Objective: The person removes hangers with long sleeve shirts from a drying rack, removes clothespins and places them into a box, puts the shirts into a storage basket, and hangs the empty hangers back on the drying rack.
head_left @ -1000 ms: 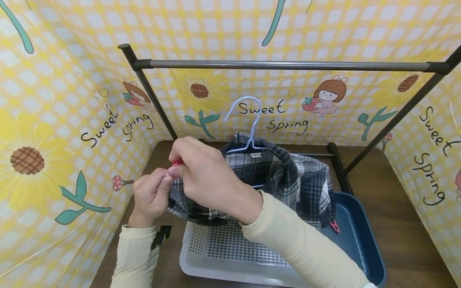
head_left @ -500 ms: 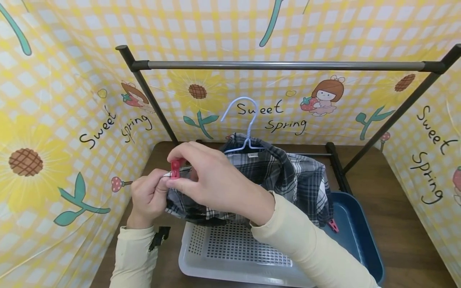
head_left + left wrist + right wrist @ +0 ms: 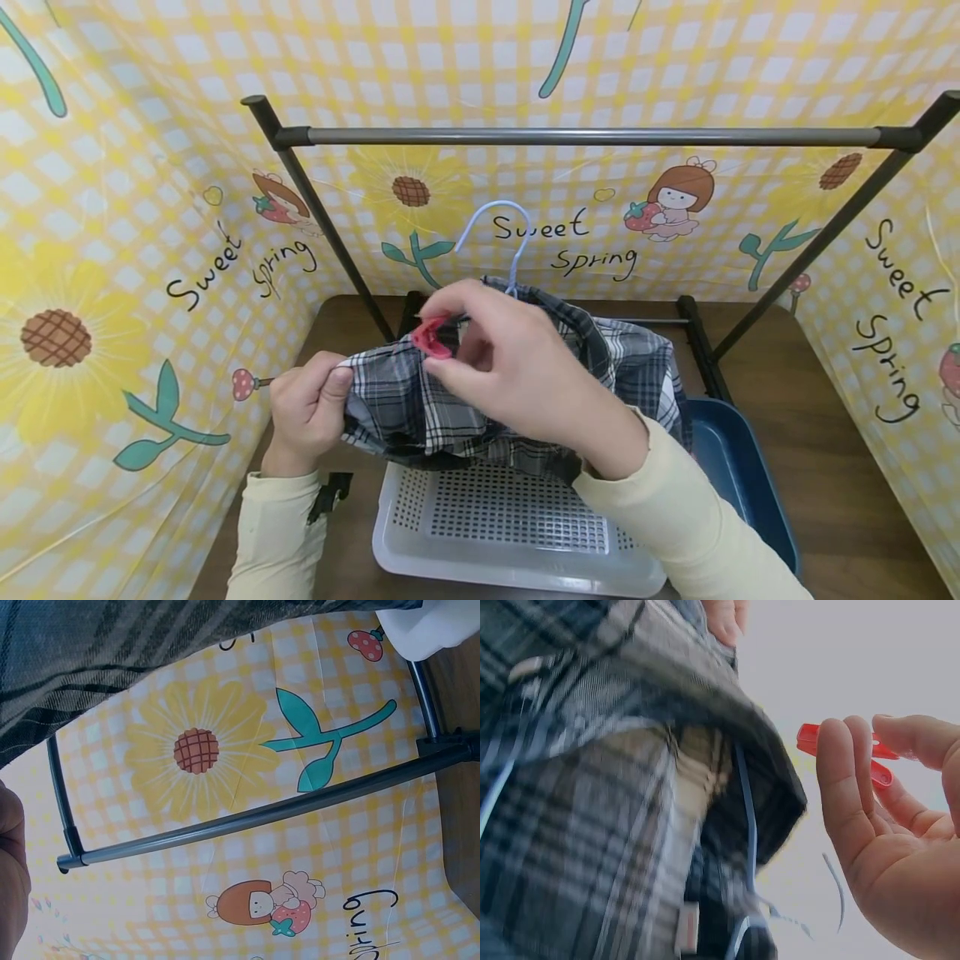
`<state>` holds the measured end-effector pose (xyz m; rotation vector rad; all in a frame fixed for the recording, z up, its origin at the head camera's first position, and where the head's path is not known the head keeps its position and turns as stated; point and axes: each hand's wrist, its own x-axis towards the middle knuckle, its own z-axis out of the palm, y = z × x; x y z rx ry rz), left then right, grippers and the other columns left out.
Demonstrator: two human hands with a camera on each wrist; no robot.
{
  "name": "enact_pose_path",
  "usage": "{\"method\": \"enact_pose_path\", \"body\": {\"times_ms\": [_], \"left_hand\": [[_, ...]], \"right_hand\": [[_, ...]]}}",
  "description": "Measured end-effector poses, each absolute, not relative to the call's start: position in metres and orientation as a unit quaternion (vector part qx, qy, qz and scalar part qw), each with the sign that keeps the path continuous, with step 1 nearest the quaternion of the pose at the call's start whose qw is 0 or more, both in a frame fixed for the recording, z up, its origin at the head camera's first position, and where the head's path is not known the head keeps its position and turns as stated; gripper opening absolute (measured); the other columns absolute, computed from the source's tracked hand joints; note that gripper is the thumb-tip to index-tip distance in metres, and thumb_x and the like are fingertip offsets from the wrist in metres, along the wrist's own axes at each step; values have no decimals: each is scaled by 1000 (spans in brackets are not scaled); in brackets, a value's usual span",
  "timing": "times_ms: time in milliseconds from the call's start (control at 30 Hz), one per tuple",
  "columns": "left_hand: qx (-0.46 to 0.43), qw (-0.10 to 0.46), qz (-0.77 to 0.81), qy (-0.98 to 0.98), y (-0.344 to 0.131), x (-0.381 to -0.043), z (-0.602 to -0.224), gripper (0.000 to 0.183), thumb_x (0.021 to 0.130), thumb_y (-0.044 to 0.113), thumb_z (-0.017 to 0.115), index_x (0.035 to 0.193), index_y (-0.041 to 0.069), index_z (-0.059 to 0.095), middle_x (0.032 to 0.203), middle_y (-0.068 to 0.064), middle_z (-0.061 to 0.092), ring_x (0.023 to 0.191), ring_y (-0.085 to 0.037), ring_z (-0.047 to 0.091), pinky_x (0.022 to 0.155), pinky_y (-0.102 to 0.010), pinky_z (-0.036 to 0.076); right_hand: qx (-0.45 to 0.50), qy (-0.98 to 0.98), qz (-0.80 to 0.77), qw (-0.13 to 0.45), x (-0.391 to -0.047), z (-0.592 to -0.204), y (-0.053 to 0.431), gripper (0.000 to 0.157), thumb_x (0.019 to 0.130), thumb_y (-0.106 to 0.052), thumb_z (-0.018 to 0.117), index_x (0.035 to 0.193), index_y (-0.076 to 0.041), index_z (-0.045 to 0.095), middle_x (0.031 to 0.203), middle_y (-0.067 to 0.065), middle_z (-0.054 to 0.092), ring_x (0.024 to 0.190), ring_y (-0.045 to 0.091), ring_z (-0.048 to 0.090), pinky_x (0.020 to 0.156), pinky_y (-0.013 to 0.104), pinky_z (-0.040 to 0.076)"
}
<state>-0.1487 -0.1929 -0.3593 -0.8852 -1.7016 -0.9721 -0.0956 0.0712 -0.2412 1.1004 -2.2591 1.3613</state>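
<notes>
A grey and black plaid shirt is on a pale blue hanger, whose hook rises behind the collar. My left hand grips the end of the shirt's left sleeve and pulls it out to the side. My right hand pinches a red clothespin between thumb and fingers, over the top edge of that sleeve. In the right wrist view, a small gap separates the clothespin from the shirt's edge. The left wrist view catches only cloth and a sliver of the left hand.
A white perforated basket sits below the shirt, with a blue tray at its right. Behind stands a rack with a metal crossbar and dark posts. Yellow checked sheeting encloses the brown table.
My right hand has moved right, away from the left hand and along the sleeve, carrying the red clothespin. More of the sleeve shows between the hands. The left hand keeps its grip.
</notes>
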Motion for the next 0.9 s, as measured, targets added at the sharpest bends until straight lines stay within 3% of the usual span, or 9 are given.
{"method": "enact_pose_path", "body": {"times_ms": [100, 333, 633, 800, 900], "left_hand": [[-360, 475, -395, -699, -193, -149, -359, 53, 105, 39, 53, 71, -2, 59, 60, -9, 56, 46, -19, 48, 46, -35, 40], [-352, 477, -393, -703, -192, -149, -358, 54, 105, 40, 53, 71, -2, 59, 60, -9, 57, 46, -20, 48, 47, -34, 39], [-341, 482, -392, -706, -192, -149, -358, 56, 105, 42, 53, 71, -2, 59, 61, -10, 57, 47, -20, 47, 47, -34, 39], [-342, 483, -392, -704, -190, -149, -359, 56, 105, 42, 53, 71, -2, 59, 60, -10, 57, 46, -20, 47, 46, -34, 38], [-341, 484, -392, -704, -189, -149, -359, 56, 105, 42, 53, 70, -2, 59, 60, -10, 56, 45, -19, 46, 45, -34, 38]], "right_hand": [[358, -783, 491, 135, -93, -242, 87, 34, 89, -2, 76, 117, -9, 59, 74, -7, 63, 59, 3, 55, 54, 27, 48], [284, -770, 560, 113, -90, -250, 124, 38, 87, 5, 75, 119, -8, 60, 110, -1, 66, 66, 17, 63, 53, 30, 49], [222, -745, 618, 120, -86, -265, 169, 38, 88, 12, 70, 122, -1, 56, 122, 8, 68, 67, 26, 67, 63, 34, 57], [198, -724, 647, 138, -85, -275, 192, 37, 87, 18, 66, 117, 6, 50, 128, 12, 67, 61, 27, 66, 62, 33, 57], [175, -725, 650, 148, -83, -282, 207, 36, 88, 18, 65, 116, 3, 48, 129, 11, 66, 61, 27, 66, 61, 31, 57]]}}
